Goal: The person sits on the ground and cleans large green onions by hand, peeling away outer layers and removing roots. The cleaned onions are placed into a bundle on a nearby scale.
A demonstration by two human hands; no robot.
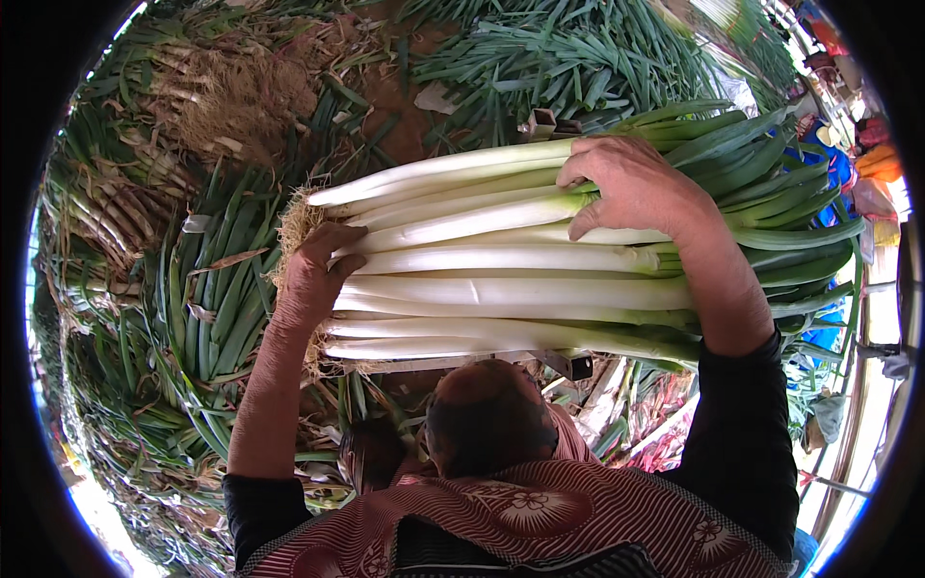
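A wide bundle of long white-stalked green onions [506, 290] lies crosswise before me on a metal stand, roots at the left and green leaves at the right. My left hand [318, 271] is at the root end, its thumb and fingers bent around the end of one stalk near the upper middle. Over the upper right of the bundle, my right hand [625, 184] spreads its thumb and fingers around stalks where white turns to green. The fringe of roots [293, 224] shows behind my left hand. Part of the stand's metal frame [571, 363] shows below the bundle.
Heaped green onions with dry roots [238, 101] lie at the upper left. More green leaves [209, 289] spread on the left, and another leafy pile [549, 58] is beyond the bundle. A square metal tube end [540, 124] sticks out behind it. Colourful bags [878, 162] are at the far right.
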